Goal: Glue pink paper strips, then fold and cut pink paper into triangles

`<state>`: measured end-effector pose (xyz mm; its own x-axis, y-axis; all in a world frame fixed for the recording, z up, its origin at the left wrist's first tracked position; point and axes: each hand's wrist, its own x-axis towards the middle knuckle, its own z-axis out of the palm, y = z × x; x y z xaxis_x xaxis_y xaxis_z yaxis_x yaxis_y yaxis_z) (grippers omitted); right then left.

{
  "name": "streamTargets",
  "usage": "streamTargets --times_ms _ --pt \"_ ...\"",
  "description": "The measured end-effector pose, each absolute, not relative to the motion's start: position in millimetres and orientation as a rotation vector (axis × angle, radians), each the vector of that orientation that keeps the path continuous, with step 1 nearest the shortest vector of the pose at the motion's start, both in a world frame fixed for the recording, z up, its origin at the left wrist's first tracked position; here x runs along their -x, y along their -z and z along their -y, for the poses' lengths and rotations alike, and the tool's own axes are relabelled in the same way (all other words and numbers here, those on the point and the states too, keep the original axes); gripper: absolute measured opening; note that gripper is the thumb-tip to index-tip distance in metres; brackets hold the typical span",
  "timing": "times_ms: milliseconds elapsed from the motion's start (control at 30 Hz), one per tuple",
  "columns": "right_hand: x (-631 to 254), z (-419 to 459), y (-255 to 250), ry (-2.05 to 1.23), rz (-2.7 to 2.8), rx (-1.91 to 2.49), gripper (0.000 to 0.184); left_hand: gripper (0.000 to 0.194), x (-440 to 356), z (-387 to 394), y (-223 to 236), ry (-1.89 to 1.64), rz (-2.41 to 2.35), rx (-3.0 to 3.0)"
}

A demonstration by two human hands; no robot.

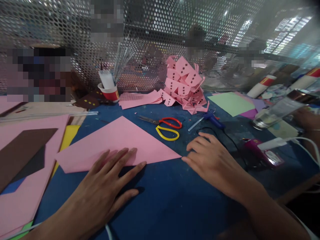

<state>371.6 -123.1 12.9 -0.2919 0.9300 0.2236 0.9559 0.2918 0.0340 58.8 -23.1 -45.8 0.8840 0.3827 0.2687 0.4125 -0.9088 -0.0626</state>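
A pink sheet of paper (120, 141), folded into a triangle, lies on the blue table (170, 200). My left hand (110, 180) lies flat with spread fingers on the sheet's near edge. To the right, my right hand (212, 160) rests palm down with its fingers apart, fingertips touching the table at the triangle's right corner. Neither hand holds anything.
Red and yellow scissors (167, 126) lie just beyond the sheet. A heap of pink cut pieces (185, 85) sits by the perforated metal screen (162, 40). A cup of tools (110, 90), a glue gun (212, 120), green paper (231, 103) and pink and brown sheets (25, 153) surround it.
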Motion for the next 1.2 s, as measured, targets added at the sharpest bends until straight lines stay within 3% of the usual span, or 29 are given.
streamTargets --times_ms 133,267,367,800,1200 --pt "-367.3 116.4 -15.9 0.254 2.292 1.725 0.028 0.06 -57.4 22.9 46.2 0.308 0.631 2.916" --pt "-352.3 111.6 -6.1 0.023 2.303 1.514 0.017 0.06 -56.6 23.8 47.4 0.277 0.663 2.938" --pt "-343.3 107.3 9.4 -0.103 2.421 1.431 0.024 0.06 -57.2 24.7 45.7 0.245 0.657 2.958" --pt "-339.3 101.4 35.7 -0.102 2.389 1.36 0.026 0.014 -101.1 19.7 28.1 0.607 1.075 3.253" --pt "-345.4 101.8 49.4 -0.093 2.38 1.342 0.033 0.005 -113.9 19.6 34.1 0.744 1.323 3.169"
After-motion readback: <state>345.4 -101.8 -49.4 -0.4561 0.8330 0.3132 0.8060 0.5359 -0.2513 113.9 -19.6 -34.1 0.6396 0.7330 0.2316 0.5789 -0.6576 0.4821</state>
